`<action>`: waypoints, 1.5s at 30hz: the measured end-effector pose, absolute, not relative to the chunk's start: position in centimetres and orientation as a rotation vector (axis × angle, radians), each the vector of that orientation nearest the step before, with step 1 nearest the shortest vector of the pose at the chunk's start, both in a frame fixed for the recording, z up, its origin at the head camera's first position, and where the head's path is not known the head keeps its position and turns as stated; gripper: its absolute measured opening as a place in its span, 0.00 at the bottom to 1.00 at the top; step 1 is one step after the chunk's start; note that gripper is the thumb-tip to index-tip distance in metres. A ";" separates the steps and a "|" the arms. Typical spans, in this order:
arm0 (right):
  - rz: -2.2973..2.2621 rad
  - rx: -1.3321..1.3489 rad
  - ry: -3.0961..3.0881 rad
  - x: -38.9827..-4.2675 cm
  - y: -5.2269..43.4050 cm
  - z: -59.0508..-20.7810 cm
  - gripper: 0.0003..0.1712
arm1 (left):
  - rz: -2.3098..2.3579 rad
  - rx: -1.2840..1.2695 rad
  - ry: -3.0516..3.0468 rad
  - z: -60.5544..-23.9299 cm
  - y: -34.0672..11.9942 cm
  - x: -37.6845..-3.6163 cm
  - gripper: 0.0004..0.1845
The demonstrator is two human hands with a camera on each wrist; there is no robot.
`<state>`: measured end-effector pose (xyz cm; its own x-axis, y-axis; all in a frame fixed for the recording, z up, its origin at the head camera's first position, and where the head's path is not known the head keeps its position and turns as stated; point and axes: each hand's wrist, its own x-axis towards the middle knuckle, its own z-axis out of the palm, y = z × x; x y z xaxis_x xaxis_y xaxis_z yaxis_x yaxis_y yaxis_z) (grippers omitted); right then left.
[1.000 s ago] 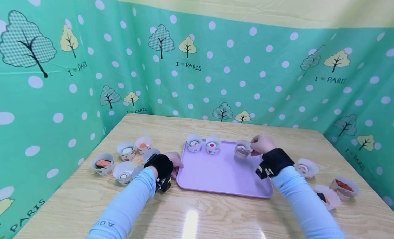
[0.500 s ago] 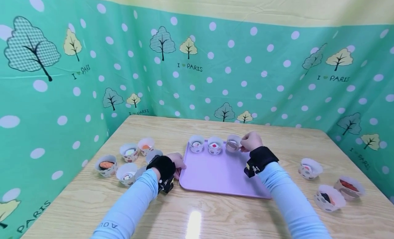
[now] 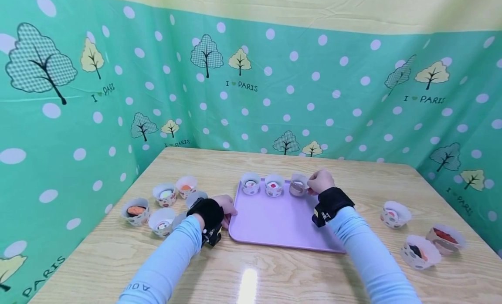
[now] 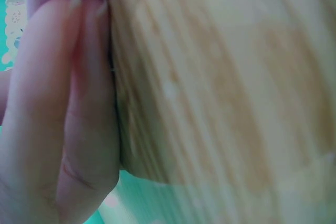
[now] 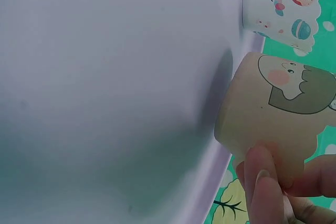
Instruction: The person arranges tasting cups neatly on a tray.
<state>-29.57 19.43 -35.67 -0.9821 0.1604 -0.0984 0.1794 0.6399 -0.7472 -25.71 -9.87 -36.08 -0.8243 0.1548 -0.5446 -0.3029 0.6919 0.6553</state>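
Right hand [image 3: 320, 181] pinches the beige cup [image 3: 297, 187]; set it upright beside its neighbour [image 3: 273, 185] while left hand [image 3: 225, 207], fingers flat, steadies the tray [image 3: 274, 225].

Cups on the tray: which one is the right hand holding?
The beige cup, rightmost of three in the row on the tray; the right hand pinches it. The others are white.

1. The green curtain [image 3: 274, 90] says "I PARIS" with a little heart, under the trees, many times.
2. The left blue sleeve [image 3: 157, 273] has the letters "AOU", seen upside down.
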 end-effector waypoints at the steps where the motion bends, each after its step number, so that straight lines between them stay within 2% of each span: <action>1: -1.284 0.294 2.827 -29.5 19.4 -35.7 0.11 | 1.038 -0.117 2.321 -36.2 -9.9 -25.8 0.03; 33: -1.118 0.292 2.930 -29.7 19.0 -36.8 0.10 | 1.056 -0.088 2.326 -36.2 -9.9 -25.7 0.04; 39: -1.119 0.289 2.935 -29.9 19.1 -37.1 0.10 | 1.051 -0.068 2.299 -36.7 -10.1 -26.6 0.04; 45: -1.127 0.259 2.945 -29.5 19.1 -36.8 0.11 | 1.046 -0.124 2.312 -36.6 -9.8 -26.3 0.04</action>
<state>-29.51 19.06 -36.84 -0.9863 0.1608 -0.0372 0.1445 0.7328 -0.6649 -26.34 -9.83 -36.55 -0.8204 0.1518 -0.5513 -0.3137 0.6866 0.6559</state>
